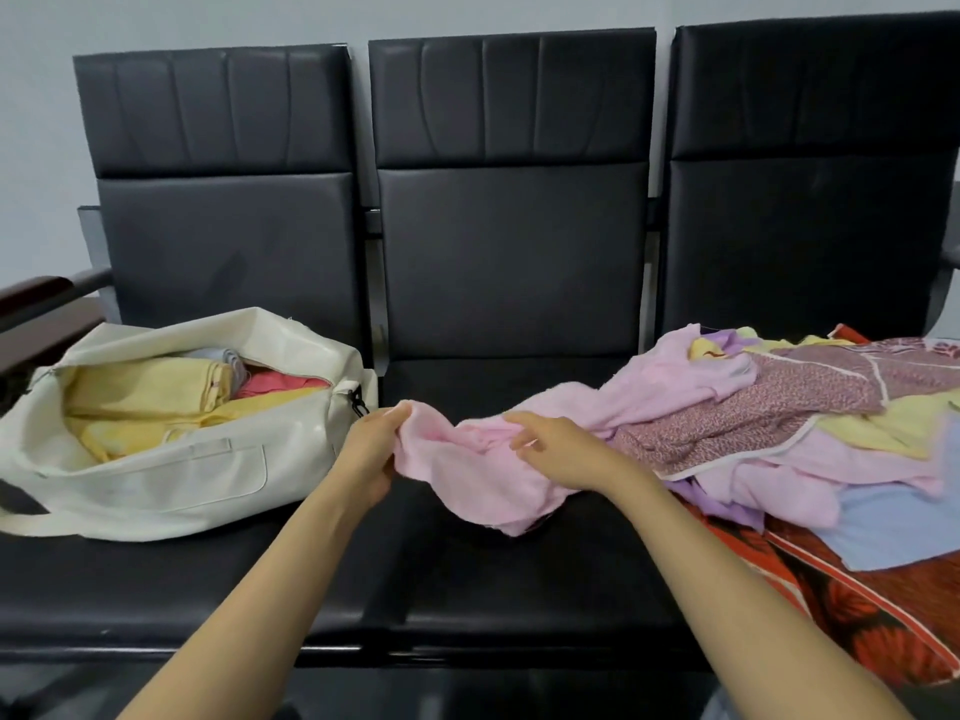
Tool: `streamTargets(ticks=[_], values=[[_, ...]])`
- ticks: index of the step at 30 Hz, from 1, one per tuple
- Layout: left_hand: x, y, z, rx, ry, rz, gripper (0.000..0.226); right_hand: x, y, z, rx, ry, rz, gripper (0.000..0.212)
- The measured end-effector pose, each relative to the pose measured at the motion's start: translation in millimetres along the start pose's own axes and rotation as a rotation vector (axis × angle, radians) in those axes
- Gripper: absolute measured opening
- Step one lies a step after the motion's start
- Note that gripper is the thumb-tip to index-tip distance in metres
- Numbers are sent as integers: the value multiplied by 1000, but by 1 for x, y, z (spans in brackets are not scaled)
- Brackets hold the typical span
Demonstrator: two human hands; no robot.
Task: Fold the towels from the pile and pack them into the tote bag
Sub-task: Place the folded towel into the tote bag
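Curling fingers (385,420) round the limp, light pink towel (467,472), left hand (370,452) and right hand (560,452) should seek its corners.

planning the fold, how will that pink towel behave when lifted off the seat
Probably floppy: the pink towel sags and bunches between the left hand and right hand. Likely light: fingers alone raise its end. Its far end runs into the pile, so it may snag.
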State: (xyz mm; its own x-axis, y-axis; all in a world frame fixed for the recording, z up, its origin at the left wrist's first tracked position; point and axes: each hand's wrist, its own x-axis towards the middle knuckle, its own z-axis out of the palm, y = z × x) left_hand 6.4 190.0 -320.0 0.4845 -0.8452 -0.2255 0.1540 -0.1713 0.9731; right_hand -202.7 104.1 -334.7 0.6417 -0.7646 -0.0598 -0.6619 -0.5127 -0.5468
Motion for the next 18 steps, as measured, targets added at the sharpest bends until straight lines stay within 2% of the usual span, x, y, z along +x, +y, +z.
streamTargets(ticks=[2,5,8,11,14,16,18], values=[[3,-2,-3,-118,46,-77,29,-7,-7,10,-79,-65,-24,37],[-4,0,2,-224,-31,-172,25,-22,-24,24,-1,-185,-72,31],[-4,-1,9,-324,-86,-152,29,-26,-30,38,-91,-200,-69,26],[-9,2,15,-279,-85,-31,21,-21,-28,43,-204,-90,34,30],[-2,1,6,-172,51,127,28,-16,-19,31,-166,94,133,33],[3,-1,-2,-80,50,152,16,-16,-9,20,-139,179,183,30],[4,-6,-7,20,8,133,21,-16,0,9,-143,240,231,24]])
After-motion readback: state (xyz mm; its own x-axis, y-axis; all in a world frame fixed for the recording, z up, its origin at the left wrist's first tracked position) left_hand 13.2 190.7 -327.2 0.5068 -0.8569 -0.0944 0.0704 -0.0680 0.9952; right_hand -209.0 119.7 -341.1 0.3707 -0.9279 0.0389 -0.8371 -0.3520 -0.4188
